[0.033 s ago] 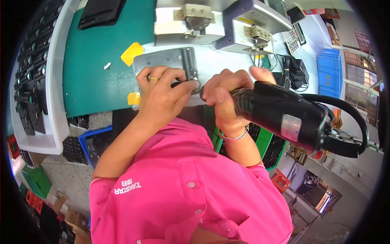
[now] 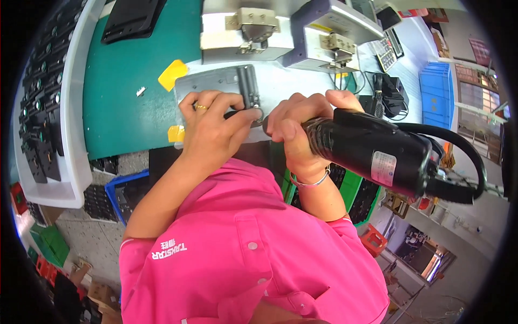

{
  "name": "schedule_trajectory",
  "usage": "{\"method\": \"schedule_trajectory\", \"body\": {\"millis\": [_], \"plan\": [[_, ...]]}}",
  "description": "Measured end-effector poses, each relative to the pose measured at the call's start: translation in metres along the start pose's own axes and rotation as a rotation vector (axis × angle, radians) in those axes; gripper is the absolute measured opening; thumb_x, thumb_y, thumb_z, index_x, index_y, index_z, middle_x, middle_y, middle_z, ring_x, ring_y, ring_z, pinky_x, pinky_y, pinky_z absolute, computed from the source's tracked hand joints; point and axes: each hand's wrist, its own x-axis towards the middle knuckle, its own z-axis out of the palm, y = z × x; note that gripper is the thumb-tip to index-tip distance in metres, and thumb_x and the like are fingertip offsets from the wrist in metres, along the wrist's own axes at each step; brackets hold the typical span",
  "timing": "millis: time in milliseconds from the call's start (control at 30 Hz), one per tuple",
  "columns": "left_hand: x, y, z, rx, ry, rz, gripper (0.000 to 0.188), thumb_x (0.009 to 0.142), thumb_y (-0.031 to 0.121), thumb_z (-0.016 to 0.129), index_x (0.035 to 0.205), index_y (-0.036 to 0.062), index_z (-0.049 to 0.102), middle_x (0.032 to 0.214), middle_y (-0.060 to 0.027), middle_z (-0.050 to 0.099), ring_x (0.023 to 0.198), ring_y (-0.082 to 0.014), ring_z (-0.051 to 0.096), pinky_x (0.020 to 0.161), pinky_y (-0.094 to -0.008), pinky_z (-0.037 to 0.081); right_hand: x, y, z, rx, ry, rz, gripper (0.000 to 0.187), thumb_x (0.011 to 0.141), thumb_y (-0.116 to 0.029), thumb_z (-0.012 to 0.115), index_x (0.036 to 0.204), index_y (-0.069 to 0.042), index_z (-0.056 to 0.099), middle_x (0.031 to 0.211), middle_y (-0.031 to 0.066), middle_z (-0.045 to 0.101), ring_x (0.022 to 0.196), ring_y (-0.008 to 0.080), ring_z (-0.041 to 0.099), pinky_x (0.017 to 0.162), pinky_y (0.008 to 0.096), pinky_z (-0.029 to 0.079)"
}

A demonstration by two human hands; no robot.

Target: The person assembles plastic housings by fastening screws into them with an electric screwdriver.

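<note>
My right hand is wrapped round a thick black electric screwdriver, held nearly level, with its cable looping off the back end to the right. Its front end points left, toward the thumb of my left hand. That hand is closed, with bent fingers and thumb gripping the near right part of a dark plastic casing. This casing lies on a grey flat panel on the bench. Small round metallic details show beside my left thumb. My fingers hide the screwdriver's tip and much of the casing's near end.
Two metal-fronted boxes stand behind the casing. Yellow tape pieces mark the panel's left side. A white tray of black parts is at left, a black flat part at far left. Cables and an adapter lie right.
The screwdriver's rear end has shifted slightly left and tilted a little. Bench items appear moved slightly left in the view. Both hands keep their grip.
</note>
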Motion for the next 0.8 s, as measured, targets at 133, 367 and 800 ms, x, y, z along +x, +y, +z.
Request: {"method": "schedule_trajectory", "body": {"millis": [133,367,800], "plan": [[-0.001,-0.002,0.000,-0.006,-0.036,0.012,0.021,0.072,0.014,0.072,0.091,0.0226,0.071,0.095,0.0043,0.056,0.097,-0.0195,0.051,0.090,-0.0417,0.026,0.017,-0.010,-0.019,0.321,0.358,-0.101,0.058,0.085,0.000,0.062,0.132,-0.007,0.029,0.065,0.0031,0.050,0.052,0.0151,0.052,0.050,0.0315,0.049],[0.005,0.002,-0.005,-0.018,-0.034,0.030,0.022,0.072,0.009,0.072,0.090,0.0211,0.073,0.091,0.0027,0.059,0.091,-0.0167,0.053,0.089,-0.0366,0.026,0.071,-0.007,-0.083,0.023,0.527,-0.347,0.056,0.088,0.001,0.052,0.135,-0.003,0.021,0.064,0.0091,0.050,0.049,0.0168,0.051,0.049,0.0353,0.051],[0.006,0.003,-0.002,0.013,-0.034,0.032,0.019,0.071,0.012,0.073,0.088,0.0208,0.072,0.092,0.0020,0.060,0.091,-0.0179,0.054,0.088,-0.0385,0.026,0.082,0.011,-0.088,0.033,0.489,-0.291,0.057,0.086,0.004,0.057,0.133,0.003,0.025,0.063,0.0098,0.056,0.048,0.0165,0.055,0.052,0.0328,0.053]]}}
